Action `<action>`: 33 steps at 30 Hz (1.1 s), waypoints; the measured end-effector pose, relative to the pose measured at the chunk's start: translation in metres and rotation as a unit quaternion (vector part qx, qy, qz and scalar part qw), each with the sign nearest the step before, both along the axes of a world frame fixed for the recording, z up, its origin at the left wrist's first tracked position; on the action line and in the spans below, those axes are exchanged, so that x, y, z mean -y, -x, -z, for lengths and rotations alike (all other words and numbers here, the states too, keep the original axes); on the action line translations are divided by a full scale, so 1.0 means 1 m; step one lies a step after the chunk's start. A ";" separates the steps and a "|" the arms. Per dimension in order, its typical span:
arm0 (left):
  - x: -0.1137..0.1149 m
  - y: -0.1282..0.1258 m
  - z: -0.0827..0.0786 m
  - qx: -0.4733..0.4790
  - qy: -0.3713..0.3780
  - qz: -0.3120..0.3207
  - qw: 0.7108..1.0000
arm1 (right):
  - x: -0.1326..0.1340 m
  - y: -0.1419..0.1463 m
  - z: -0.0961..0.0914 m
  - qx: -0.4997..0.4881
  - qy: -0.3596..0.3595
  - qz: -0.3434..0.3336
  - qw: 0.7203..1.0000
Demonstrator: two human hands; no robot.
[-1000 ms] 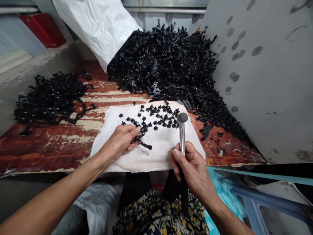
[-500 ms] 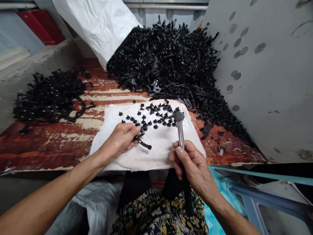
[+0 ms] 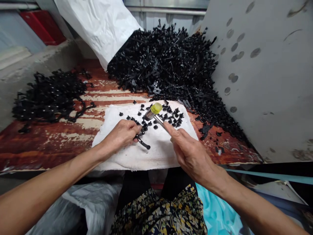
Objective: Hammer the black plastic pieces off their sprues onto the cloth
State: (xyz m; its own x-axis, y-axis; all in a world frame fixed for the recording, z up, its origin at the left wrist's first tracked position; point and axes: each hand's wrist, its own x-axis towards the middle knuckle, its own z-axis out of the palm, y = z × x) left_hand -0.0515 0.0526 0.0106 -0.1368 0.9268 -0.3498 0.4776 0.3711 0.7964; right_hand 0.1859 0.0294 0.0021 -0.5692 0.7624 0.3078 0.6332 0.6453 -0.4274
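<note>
Over white cloth (image 3: pixel 161 153): L hand (image 3: pixel 121 135) pinches blk plastic runner (image 3: pixel 143 143), R hand (image 3: pixel 193 156) grips yellow-faced hammer (image 3: pixel 152 112) tilted above loose blk studs (image 3: pixel 156 127); hands apart, close.

I'm riding the head-worn camera here, looking forward and steeply down over the person's floral-print lap (image 3: pixel 158 212). It's close in on the left hand (image 3: pixel 121 135) and right hand (image 3: pixel 193 156), with the white cloth (image 3: pixel 158 156) and rusty metal tabletop (image 3: pixel 49 147) just ahead.

A workshop; black plastic parts (image 3: pixel 166 65) heap on a rust-stained bench (image 3: pixel 49 147) beside a woven sack (image 3: pixel 97 29).
</note>
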 end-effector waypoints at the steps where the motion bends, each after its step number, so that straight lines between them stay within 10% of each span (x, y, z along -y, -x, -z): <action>1: 0.000 0.000 0.000 0.004 -0.003 0.001 1.000 | -0.001 0.001 0.001 0.027 -0.006 -0.003 1.000; 14: 0.005 -0.004 -0.011 0.165 0.061 -0.039 0.984 | 0.001 0.002 -0.008 0.062 -0.007 -0.015 0.998; 33: 0.007 -0.002 -0.010 0.107 0.041 0.004 0.993 | 0.001 0.003 -0.002 -0.011 0.010 -0.007 1.000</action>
State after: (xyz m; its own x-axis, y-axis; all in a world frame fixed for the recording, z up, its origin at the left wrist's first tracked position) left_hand -0.0496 0.0452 0.0209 -0.0436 0.8947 -0.4444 0.3033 0.4357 0.8474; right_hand 0.1834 0.0285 0.0043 -0.5735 0.7603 0.3050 0.6148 0.6455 -0.4531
